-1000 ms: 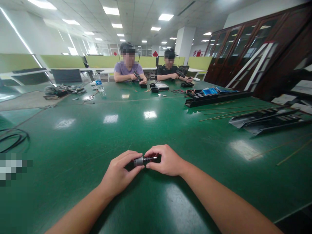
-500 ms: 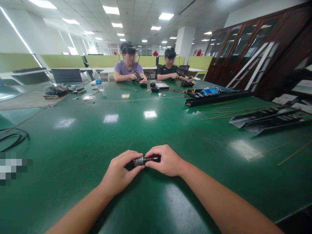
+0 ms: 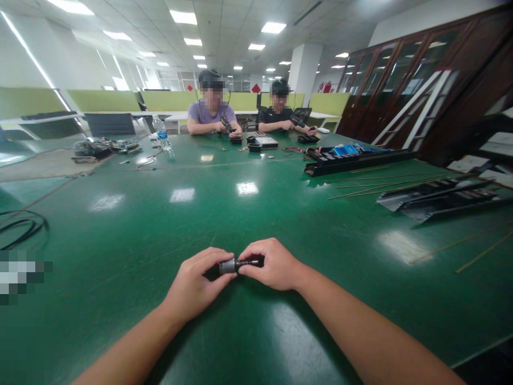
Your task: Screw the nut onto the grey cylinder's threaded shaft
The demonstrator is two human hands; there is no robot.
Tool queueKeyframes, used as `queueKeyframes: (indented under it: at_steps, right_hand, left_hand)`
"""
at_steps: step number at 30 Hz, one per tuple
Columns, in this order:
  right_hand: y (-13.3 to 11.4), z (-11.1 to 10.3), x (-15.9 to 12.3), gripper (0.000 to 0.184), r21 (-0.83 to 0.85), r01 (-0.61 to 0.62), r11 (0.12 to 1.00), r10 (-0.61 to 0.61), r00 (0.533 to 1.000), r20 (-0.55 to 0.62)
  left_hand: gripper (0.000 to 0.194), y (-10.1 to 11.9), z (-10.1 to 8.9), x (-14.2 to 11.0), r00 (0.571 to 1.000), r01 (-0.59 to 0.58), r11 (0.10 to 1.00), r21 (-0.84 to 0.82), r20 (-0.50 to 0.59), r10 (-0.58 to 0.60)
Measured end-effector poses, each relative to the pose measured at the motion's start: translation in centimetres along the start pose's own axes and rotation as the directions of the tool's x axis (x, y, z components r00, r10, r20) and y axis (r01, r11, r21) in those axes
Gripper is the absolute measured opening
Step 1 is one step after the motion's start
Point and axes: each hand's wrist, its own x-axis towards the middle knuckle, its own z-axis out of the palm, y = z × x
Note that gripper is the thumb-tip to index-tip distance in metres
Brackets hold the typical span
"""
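Note:
My left hand (image 3: 196, 286) pinches the grey metal end of a small cylindrical part (image 3: 228, 265) just above the green table (image 3: 280, 214). My right hand (image 3: 272, 264) grips the thin dark shaft that sticks out of that part to the right. Both hands are closed around it and meet near the table's front middle. The rest of the part is hidden inside the fingers.
Two people sit at the far side (image 3: 212, 112) with small tools and black boxes (image 3: 264, 142). A water bottle (image 3: 163, 137) stands far left. Long black trays (image 3: 352, 159) and thin rods (image 3: 377, 184) lie on the right. A black cable (image 3: 22, 227) loops at the left edge.

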Motion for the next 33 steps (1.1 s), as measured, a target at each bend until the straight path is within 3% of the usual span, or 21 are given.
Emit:
queueKeyframes:
  at_steps: [33]
  right_hand:
    - [0.10,-0.22,0.02,0.014,-0.024,-0.073,0.997,0.073,0.997,0.008]
  left_hand:
    - [0.027,0.08,-0.35,-0.01,1.000,0.001,1.000,0.013,-0.006,-0.001]
